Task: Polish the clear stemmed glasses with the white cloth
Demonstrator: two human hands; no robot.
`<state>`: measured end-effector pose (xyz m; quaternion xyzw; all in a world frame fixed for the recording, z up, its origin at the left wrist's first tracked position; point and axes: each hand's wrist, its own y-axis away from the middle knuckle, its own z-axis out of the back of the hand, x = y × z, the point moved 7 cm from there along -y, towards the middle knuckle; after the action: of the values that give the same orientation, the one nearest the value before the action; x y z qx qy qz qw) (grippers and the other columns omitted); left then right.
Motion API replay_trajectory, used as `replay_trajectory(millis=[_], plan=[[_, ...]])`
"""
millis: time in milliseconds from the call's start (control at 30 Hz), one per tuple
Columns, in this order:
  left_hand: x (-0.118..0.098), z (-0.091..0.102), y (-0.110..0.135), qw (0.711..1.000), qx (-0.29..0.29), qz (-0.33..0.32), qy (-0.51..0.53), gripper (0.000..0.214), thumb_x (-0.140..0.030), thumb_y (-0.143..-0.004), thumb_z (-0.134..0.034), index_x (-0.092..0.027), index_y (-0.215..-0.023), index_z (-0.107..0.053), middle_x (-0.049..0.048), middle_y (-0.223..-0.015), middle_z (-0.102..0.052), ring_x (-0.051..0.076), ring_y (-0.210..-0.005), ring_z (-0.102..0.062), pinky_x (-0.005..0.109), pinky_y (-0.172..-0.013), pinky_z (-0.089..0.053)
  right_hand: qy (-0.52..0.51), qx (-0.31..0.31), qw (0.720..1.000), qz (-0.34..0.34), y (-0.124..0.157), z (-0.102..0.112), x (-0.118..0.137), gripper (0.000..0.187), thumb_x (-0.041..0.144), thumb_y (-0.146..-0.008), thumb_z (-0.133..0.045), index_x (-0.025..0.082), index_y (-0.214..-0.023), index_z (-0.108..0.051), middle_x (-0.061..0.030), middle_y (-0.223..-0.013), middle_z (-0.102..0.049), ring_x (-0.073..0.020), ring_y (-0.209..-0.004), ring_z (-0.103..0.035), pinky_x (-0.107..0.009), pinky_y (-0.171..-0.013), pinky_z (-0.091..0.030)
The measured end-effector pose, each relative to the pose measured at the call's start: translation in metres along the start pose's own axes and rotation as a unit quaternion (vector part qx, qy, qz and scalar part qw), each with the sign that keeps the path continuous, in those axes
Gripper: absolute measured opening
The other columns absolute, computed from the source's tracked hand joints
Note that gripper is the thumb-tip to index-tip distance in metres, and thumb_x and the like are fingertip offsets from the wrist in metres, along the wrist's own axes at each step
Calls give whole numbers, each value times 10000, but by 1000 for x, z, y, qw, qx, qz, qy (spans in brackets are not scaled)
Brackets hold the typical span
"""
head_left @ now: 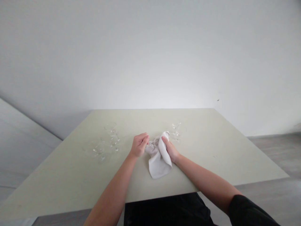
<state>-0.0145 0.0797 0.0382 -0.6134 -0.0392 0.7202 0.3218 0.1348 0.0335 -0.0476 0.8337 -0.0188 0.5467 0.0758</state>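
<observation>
My left hand [139,144] is closed in a fist around the end of a clear wine glass [150,145], which lies sideways between my hands. Only a short piece of the glass shows; the rest is covered by a white cloth [160,168]. My right hand [171,150] grips the cloth, thumb on top, and presses it round the other end of the glass. A loose corner of the cloth hangs down toward me over the table.
Several clear stemmed glasses [114,138] stand on the left of the pale table [211,157]. More clear glassware [176,133] is just beyond my right hand. A white wall [150,62] rises behind the table's far edge.
</observation>
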Motion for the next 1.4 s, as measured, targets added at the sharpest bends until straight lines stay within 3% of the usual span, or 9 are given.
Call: replay_trajectory(millis=[200,300,433,600,733,833,1000,1267,1400], plan=[[42,2,-3,952,-62,248,165,558,-581,-837,-497,-212,-478,-281,-44,-446,-339,61,-343,-234,237,-358,-161,124,17,986,107,8,-7,16,495,388,-646,-840,218,-1035,-587,-8,-930,-664,-191,-843,-609,-311,-800,-498],[27,14,-4,971,-101,168,138,565,-645,-846,-472,-204,-503,-398,-24,-482,-402,75,-383,-314,238,-379,-220,74,-16,996,42,5,-2,5,458,443,-698,-783,233,-1046,-572,-6,-866,-659,-188,-760,-602,-310,-708,-503],[1,10,1,996,-53,49,44,627,-681,-839,-488,-195,-447,-435,11,-467,-434,101,-467,-410,252,-462,-313,28,-23,998,-45,1,0,-9,427,554,-762,-682,217,-1006,-584,-8,-767,-642,-192,-675,-588,-321,-632,-488],[25,6,-1,968,-94,183,144,673,-710,-838,-462,-195,-431,-314,-11,-427,-392,60,-358,-294,237,-377,-189,125,-3,988,93,8,-4,16,460,437,-694,-793,218,-1036,-576,-10,-884,-653,-194,-806,-606,-341,-786,-500],[46,-4,-6,920,-37,299,249,688,-781,-768,-476,-202,-481,-240,-41,-450,-357,36,-318,-184,230,-342,-94,220,28,955,197,23,-16,36,501,356,-652,-835,216,-1078,-610,-57,-1052,-670,-253,-1010,-596,-420,-989,-439],[37,5,-8,939,-48,241,239,698,-838,-776,-357,-202,-494,-312,-27,-484,-379,50,-343,-228,234,-352,-132,210,4,961,182,22,-13,33,505,371,-640,-841,213,-1059,-608,-49,-1022,-671,-252,-977,-604,-400,-950,-460],[1,9,0,998,-36,35,40,698,-844,-746,-426,-193,-509,-514,32,-538,-488,125,-523,-444,278,-508,-342,80,-47,996,17,5,4,2,400,543,-781,-677,215,-990,-588,-17,-783,-629,-202,-703,-583,-337,-675,-487],[27,6,-8,973,-54,186,122,681,-697,-866,-401,-194,-417,-305,48,-513,-571,67,-378,-302,253,-398,-195,171,18,974,150,13,-4,21,427,409,-726,-783,228,-1064,-596,-26,-976,-649,-211,-910,-596,-351,-876,-473],[29,12,-9,967,-67,187,158,680,-748,-848,-350,-195,-453,-335,34,-524,-554,59,-358,-283,249,-385,-177,182,32,971,149,14,-7,20,535,371,-678,-827,225,-1122,-568,-29,-1029,-651,-216,-957,-596,-358,-910,-465]])
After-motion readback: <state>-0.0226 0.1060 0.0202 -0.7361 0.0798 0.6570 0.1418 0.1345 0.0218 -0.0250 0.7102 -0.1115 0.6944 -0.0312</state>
